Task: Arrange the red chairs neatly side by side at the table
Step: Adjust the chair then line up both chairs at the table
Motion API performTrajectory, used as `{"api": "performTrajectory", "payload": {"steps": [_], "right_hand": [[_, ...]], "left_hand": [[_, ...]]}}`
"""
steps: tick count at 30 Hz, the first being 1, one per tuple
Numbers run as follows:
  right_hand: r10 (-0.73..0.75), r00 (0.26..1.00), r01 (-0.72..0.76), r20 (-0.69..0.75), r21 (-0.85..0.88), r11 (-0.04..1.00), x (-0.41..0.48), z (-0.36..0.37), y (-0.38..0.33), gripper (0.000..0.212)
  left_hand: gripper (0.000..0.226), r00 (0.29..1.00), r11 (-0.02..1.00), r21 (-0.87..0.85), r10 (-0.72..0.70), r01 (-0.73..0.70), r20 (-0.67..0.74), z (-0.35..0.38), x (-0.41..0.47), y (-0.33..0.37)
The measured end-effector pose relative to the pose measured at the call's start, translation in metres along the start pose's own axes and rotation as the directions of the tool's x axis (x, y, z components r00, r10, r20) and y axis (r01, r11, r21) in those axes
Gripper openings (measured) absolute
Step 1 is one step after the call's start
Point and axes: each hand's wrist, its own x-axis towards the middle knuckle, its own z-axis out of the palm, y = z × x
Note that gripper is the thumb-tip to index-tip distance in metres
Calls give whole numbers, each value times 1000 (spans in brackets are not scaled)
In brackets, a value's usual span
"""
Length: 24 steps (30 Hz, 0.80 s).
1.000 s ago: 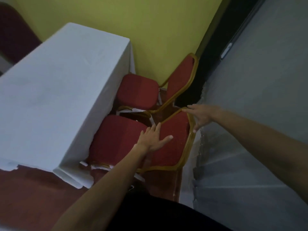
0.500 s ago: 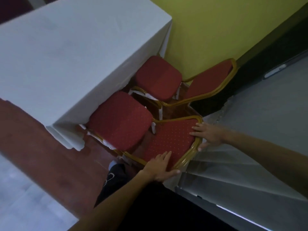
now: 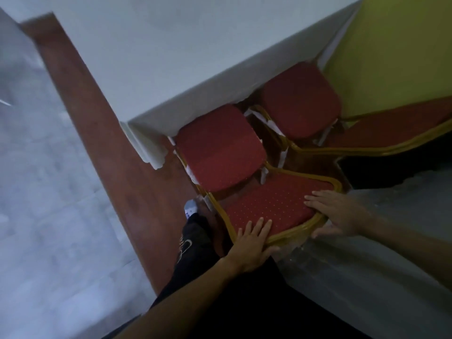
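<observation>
You were tucking in the near chair (image 3: 271, 201), left hand (image 3: 252, 243) and right hand (image 3: 340, 214) gripping its back; next, push straight.

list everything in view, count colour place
near chair: 1, red with gold frame, seat at the table's corner
far chair: 1, red with gold frame, beside it, by the wall
table: 1, white cloth, top
wall: 1, yellow, upper right
floor: 1, reddish-brown strip beside table, pale grey at left
leg: 1, black trousers, white sock, bottom centre
left hand: 1, grips near chair's back rail
right hand: 1, grips same rail at its corner
</observation>
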Motion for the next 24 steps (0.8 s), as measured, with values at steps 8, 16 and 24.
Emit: {"api": "performTrajectory", "payload": {"steps": [8, 16, 24], "right_hand": [[-5, 989, 0, -145, -39, 999, -4, 12, 8, 103], [-10, 990, 1, -144, -63, 998, -15, 14, 37, 101], [9, 987, -22, -160, -81, 996, -17, 7, 54, 97]], "left_hand": [[83, 998, 999, 23, 43, -41, -53, 4, 9, 9], [95, 998, 997, 43, 62, -62, 4, 2, 32, 27], [85, 997, 997, 28, 68, -67, -41, -2, 51, 35]]}}
